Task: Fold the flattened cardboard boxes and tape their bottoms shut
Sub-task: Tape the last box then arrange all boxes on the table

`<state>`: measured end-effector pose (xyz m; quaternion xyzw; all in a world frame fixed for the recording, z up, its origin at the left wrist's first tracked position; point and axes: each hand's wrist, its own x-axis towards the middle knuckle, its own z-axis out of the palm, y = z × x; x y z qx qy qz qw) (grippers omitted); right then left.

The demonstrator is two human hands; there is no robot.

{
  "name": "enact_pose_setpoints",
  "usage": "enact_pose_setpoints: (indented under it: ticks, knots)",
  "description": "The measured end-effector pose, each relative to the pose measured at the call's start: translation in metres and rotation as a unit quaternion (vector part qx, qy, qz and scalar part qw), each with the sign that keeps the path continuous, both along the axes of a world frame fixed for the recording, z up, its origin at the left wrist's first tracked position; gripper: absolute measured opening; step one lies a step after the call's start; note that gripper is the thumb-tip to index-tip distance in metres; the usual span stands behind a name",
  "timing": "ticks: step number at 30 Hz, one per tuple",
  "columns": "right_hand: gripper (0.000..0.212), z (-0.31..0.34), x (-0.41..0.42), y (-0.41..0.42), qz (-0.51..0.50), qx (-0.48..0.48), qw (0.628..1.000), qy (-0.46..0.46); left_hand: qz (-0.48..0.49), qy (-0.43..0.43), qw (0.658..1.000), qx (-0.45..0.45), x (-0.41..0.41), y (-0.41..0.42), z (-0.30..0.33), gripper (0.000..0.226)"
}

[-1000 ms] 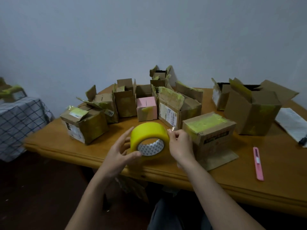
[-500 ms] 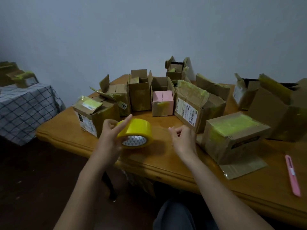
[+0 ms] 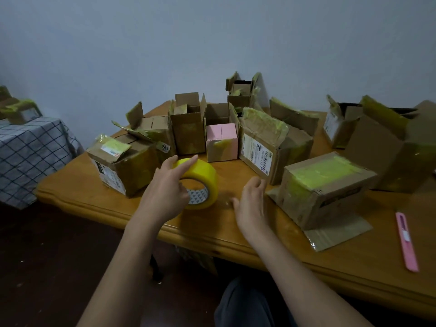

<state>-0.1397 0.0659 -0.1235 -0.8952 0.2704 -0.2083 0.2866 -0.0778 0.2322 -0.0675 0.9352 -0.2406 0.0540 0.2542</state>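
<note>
Left hand (image 3: 165, 192) grips the fat roll of yellow packing tape (image 3: 200, 182) on the wooden table (image 3: 236, 237). Right hand (image 3: 251, 206) hovers beside it, fingers loose, holding nothing.

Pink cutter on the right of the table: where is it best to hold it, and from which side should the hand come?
Grip the pink cutter across its middle, on the two long edges, coming from above with the right hand, which is nearer. It lies flat and slim on the table, with bare wood around it, so I judge a thumb-and-finger pinch fits best.

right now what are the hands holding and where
Left hand holds the tape roll by its outer band and core edge. Right hand holds nothing visible.
</note>
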Motion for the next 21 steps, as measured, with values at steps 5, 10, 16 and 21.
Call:
enact_pose_setpoints:
  ticks: [5, 10, 16, 21]
  knots:
    - [0.026, 0.021, -0.043, -0.003, 0.093, -0.038, 0.985, -0.14, 0.036, -0.135, 0.986, -0.086, -0.03, -0.017, -0.002, 0.075]
    - [0.008, 0.043, -0.102, -0.049, 0.037, -0.155, 0.914, -0.374, -0.049, -0.155, 0.965, -0.208, -0.072, -0.07, -0.015, 0.056]
    - [0.04, 0.049, -0.121, -0.158, -0.058, -0.031, 0.964, -0.258, -0.097, 0.004, 0.944, -0.314, -0.115, -0.136, -0.025, 0.038]
    - [0.071, 0.037, -0.118, -0.195, 0.07, 0.221, 0.964, -0.131, -0.101, 0.137, 0.922, -0.347, -0.13, -0.171, -0.024, 0.058]
